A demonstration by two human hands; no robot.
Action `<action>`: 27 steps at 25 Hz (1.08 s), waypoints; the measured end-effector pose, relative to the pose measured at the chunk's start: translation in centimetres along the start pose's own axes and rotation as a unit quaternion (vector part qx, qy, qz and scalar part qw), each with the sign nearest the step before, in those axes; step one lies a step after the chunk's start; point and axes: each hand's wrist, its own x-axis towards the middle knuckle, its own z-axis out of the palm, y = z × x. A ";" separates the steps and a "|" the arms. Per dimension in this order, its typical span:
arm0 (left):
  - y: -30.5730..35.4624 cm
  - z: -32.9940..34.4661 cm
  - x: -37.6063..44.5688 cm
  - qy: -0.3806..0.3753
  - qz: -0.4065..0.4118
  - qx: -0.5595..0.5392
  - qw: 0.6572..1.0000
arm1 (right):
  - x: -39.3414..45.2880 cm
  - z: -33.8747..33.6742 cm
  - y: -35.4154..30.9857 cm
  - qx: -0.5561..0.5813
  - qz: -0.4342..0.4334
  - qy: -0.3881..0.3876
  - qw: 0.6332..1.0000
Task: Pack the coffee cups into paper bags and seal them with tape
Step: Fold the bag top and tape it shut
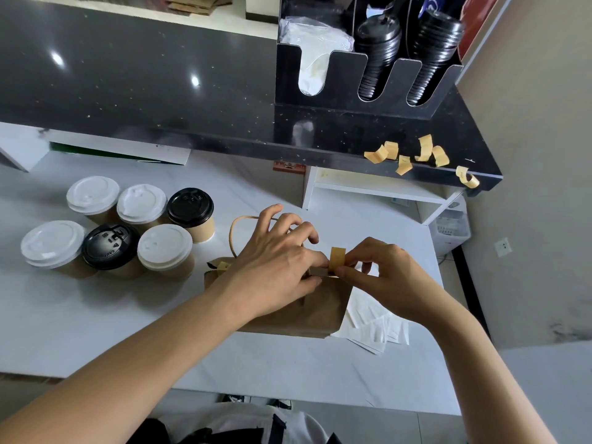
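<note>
Six lidded coffee cups [128, 232] are standing in two rows on the white desk [96, 315], well to the left of the brown paper bag [307, 309]; four are wearing white lids and two black. The bag itself is sitting near the middle of the desk, its folded top edge facing up and a paper handle [235, 232] arching out behind it. A small tab of tan tape [223, 266] is already sitting on the bag's top edge at its left end.

The person's left hand [275, 267] is pressing down on the top of the bag, fingers curled over the folded edge and thumb tucked against the front, so its grip is closed around the bag's rim. Just right of it, the right hand [381, 277] is pinching a strip of tape [337, 257] between thumb and forefinger, the strip standing upright above the bag's top edge at its right end; the other fingers are curled loosely beneath.

White paper sheets [374, 325] are lying on the desk against the bag's right side. Behind and above the bag, curled tape pieces [423, 155] are hanging along the front edge of a black shelf [128, 91], and a black organizer [368, 78] on it is holding stacked black lids [378, 56].
</note>
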 end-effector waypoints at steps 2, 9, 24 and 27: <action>0.0 -0.1 0.0 -0.001 0.001 -0.004 1.000 | -0.3 0.0 0.1 0.007 0.004 0.003 1.000; -0.3 0.0 0.0 -0.015 0.010 -0.007 1.000 | -0.8 0.5 0.7 0.019 0.016 0.013 1.000; 0.1 -0.1 0.4 -0.063 0.012 -0.011 0.998 | -2.8 0.0 0.4 -0.045 -0.049 -0.007 0.998; 0.3 -0.1 0.5 -0.060 0.019 -0.004 0.998 | -2.7 -0.4 0.2 0.062 -0.013 0.033 0.997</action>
